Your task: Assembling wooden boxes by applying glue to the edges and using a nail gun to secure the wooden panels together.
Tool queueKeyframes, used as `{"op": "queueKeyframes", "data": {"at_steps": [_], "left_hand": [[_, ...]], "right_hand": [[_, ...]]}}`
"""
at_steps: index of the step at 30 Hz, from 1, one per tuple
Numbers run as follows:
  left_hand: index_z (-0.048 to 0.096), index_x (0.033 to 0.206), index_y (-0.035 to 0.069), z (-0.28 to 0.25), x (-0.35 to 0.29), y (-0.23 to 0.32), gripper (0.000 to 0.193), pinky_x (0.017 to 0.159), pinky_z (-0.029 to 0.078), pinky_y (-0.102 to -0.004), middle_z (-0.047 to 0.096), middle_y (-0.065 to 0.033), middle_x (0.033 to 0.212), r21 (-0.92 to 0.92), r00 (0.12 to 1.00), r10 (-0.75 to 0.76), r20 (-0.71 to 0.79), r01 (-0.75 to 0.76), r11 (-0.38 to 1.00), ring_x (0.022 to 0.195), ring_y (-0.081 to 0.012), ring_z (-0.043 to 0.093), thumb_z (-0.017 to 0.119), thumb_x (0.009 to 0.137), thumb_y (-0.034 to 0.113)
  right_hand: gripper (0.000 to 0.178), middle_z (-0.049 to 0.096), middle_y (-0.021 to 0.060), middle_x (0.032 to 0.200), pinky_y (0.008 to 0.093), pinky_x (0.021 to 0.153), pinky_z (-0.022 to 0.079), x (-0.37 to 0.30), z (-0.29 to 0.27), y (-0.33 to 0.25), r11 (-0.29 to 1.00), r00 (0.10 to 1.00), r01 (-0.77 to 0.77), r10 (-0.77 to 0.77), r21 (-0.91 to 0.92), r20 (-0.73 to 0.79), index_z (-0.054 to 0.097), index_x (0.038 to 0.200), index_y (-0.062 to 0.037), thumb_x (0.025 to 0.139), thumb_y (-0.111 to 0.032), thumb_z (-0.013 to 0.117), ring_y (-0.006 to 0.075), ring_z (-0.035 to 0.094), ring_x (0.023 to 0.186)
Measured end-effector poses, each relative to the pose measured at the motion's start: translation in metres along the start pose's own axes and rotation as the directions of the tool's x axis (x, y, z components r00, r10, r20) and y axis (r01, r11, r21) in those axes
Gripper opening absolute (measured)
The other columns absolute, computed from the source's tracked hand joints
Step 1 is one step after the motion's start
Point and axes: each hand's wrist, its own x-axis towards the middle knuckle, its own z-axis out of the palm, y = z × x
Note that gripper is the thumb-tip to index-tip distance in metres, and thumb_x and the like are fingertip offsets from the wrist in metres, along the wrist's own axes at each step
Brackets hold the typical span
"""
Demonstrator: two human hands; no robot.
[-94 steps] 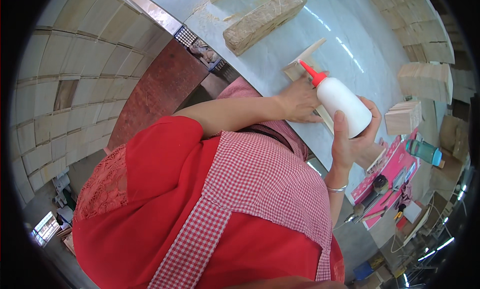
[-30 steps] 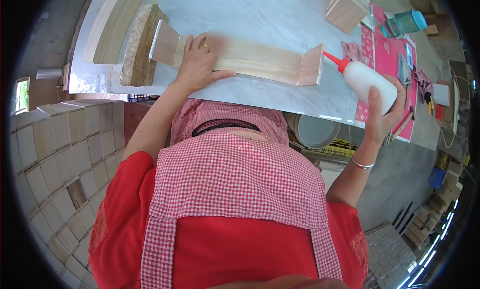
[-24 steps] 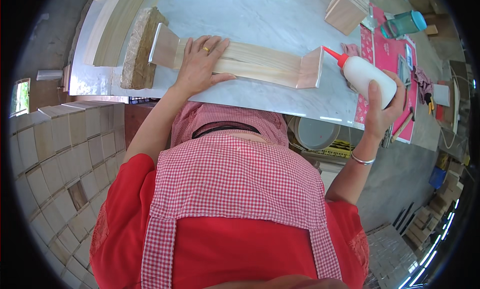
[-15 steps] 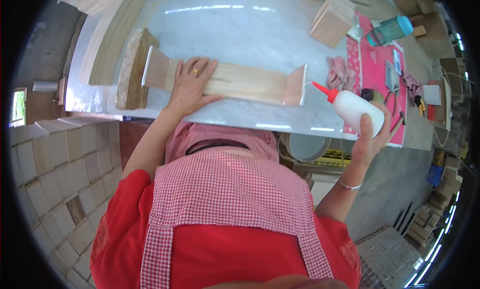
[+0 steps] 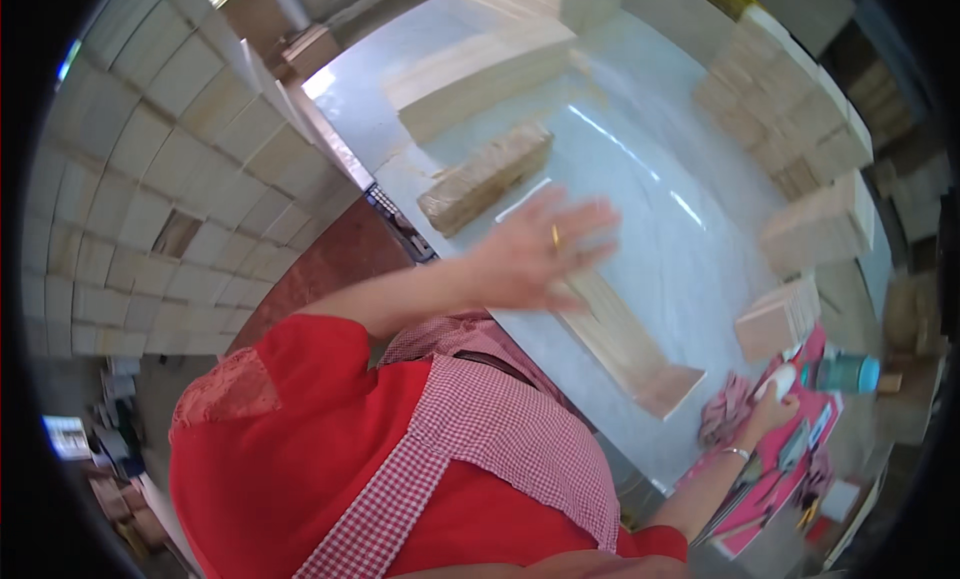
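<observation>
Over the left end of a long pale wooden board [image 5: 610, 329] is my left hand [image 5: 560, 244], smeared by motion, its fingers spread. It wears a gold ring and hides part of the board. A short end piece [image 5: 672, 391] stands at the board's right end, and the edge of another shows beyond my hand. Off to the right, my right hand [image 5: 772, 415] is wrapped around a white squeeze bottle [image 5: 776, 381] above the pink mat [image 5: 738, 545]. The bottle's red nozzle does not show now. A rough brown block [image 5: 487, 176] lies beyond my left hand.
Long boards [image 5: 490, 77] are stacked at the back of the table. Wooden stacks [image 5: 785, 94] line its far right. Next to my right hand are a crumpled rag [image 5: 727, 409] and a teal drinking bottle [image 5: 845, 374]. Stacked wooden pieces [image 5: 140, 199] form a wall on the left.
The view has swung left. My left hand has come off the board and opened. My right hand has carried the squeeze bottle away from the board's end to the pink mat.
</observation>
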Motion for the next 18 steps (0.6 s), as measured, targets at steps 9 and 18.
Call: {"op": "queueKeyframes", "data": {"at_steps": [9,18], "left_hand": [[0.053,0.132,-0.001,-0.070,0.002,-0.259,0.106,0.105,0.037,-0.0515,0.048,-0.0192,0.139,0.557,0.479,-0.876,0.053,0.714,0.424,0.133,-0.0309,0.041,0.078,0.058,0.070],[0.059,0.121,0.000,-0.086,-0.010,-0.251,0.098,0.099,0.038,-0.0442,0.059,-0.0168,0.123,0.491,0.629,-0.751,-0.203,0.729,0.477,0.121,-0.0307,0.052,0.077,0.056,0.072]], "right_hand": [[0.037,0.060,0.0151,0.099,0.0376,0.084,0.049,-0.005,-0.024,0.004,0.994,0.990,0.095,-0.101,0.054,0.103,0.056,0.106,0.0037,0.085,-0.022,0.072,0.0265,0.059,0.091],[0.036,0.062,0.0149,0.106,0.0343,0.078,0.051,-0.041,-0.105,-0.047,0.993,0.994,0.113,-0.113,-0.030,-0.011,0.057,0.116,0.0028,0.090,-0.019,0.069,0.0234,0.062,0.091]]}}
